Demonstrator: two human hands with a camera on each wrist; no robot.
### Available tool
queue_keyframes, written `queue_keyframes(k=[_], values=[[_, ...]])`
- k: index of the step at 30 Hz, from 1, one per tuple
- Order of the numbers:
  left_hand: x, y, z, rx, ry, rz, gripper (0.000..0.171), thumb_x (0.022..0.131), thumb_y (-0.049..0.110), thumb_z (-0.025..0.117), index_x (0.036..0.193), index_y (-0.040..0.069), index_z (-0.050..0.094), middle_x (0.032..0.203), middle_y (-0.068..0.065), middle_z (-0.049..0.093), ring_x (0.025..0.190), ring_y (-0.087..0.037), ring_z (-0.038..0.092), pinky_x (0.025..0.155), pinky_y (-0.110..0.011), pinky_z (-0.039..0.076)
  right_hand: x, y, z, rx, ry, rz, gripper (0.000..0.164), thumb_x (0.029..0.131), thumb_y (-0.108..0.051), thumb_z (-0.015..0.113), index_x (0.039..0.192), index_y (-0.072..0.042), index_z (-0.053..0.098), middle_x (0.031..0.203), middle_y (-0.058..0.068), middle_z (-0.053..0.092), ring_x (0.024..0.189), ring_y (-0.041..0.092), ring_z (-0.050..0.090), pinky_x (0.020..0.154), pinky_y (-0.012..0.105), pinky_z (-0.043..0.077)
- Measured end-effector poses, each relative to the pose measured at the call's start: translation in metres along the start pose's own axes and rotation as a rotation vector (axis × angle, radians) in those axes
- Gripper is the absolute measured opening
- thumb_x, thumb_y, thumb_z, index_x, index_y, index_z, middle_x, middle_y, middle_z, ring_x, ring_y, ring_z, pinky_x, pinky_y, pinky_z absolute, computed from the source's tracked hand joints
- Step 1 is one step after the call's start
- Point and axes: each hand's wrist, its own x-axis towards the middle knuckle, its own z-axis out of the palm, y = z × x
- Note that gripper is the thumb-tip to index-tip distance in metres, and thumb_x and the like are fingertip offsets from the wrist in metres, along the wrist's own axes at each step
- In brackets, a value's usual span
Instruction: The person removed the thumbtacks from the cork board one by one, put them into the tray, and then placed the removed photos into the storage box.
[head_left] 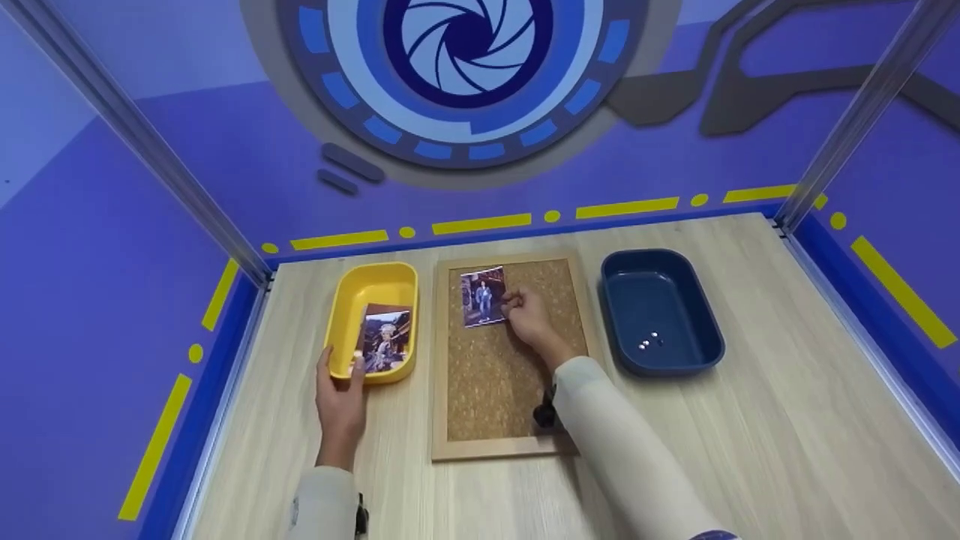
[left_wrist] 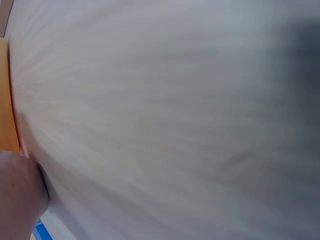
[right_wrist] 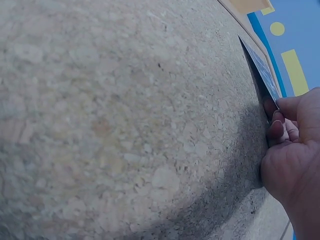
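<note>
My right hand (head_left: 531, 319) pinches a photo (head_left: 482, 297) by its right edge between thumb and fingers. The print shows a standing figure and overlaps the upper left of a wood-framed cork board (head_left: 480, 390). In the right wrist view, the photo (right_wrist: 261, 75) appears nearly edge-on, tilted close over the cork, with my right hand (right_wrist: 292, 145) at its near edge. My left hand (head_left: 342, 401) grips the near-left corner of a yellow tray (head_left: 360, 285), fingers along the outer wall and thumb over the rim. Inside that tray lies another photo (head_left: 386, 341).
To the right of the board stands a dark blue tray (head_left: 660, 300) holding several small shiny pieces (head_left: 649, 341). Everything rests on a light wooden table (head_left: 780, 420). Purple-blue panels (head_left: 202, 172) enclose its back and sides.
</note>
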Motion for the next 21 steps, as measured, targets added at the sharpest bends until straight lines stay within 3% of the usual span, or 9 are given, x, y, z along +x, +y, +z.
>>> queue_keyframes(k=[7,21], values=[[0.0008,0.0001,0.0002,-0.013,-0.01,0.001,0.083,0.105,0.061,0.057,0.171,0.046,0.008,0.182,0.003,0.013,0.17,-0.028,0.015,0.138,-0.055,0.017,0.0004,0.001,-0.0004,-0.002,0.009,-0.003,0.02,0.097,0.01,0.058,0.115,0.008,0.067,0.095,0.008,0.062,0.085,0.014,0.054,0.071,0.022,0.046],[-0.0001,-0.0024,-0.0017,-0.05,-0.02,0.006,0.089,0.103,0.053,0.066,0.171,0.043,0.01,0.182,0.001,0.017,0.169,-0.028,0.018,0.138,-0.054,0.018,-0.0007,0.0026,0.0014,0.026,0.01,-0.013,0.02,0.096,0.011,0.058,0.113,0.007,0.067,0.092,0.004,0.06,0.084,0.014,0.055,0.071,0.022,0.046]])
